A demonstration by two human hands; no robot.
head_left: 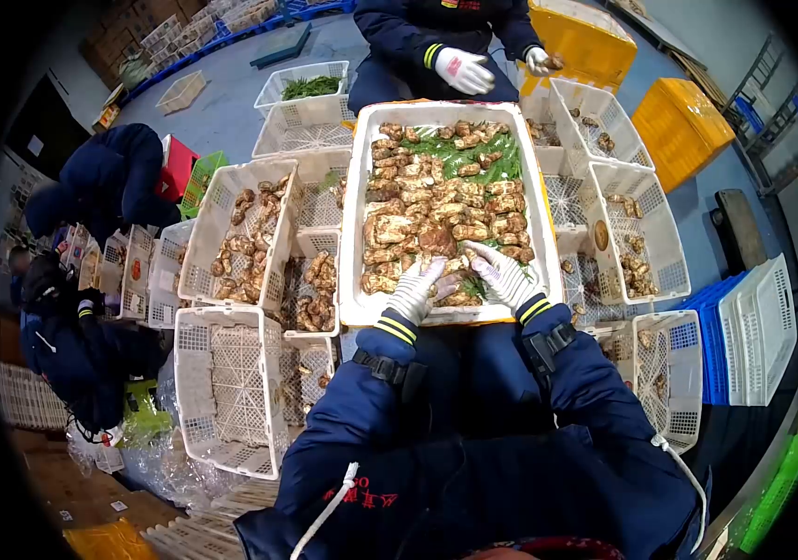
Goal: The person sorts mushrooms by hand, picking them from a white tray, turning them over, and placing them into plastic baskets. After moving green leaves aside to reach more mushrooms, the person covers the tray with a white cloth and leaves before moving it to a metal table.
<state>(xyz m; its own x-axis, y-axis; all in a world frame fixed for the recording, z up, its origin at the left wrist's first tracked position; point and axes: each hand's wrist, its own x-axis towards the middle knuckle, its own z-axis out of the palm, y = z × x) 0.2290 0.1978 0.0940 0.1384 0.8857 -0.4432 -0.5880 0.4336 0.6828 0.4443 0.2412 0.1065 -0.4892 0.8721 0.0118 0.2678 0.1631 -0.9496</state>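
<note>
A white foam box holds rows of brown-and-cream mushrooms on green fern leaves. At its near edge, my left hand, in a white glove, has its fingers closed against a small mushroom between my hands. From the other side my right hand, gloved alike, closes its fingers on the same mushroom. My fingertips partly hide it. A broad brown mushroom cap lies just beyond my fingers.
White plastic crates with mushrooms stand left and right of the box. Across from me sits a person with gloved hands, one holding a mushroom. Two more people work at the left. Yellow boxes stand at the right.
</note>
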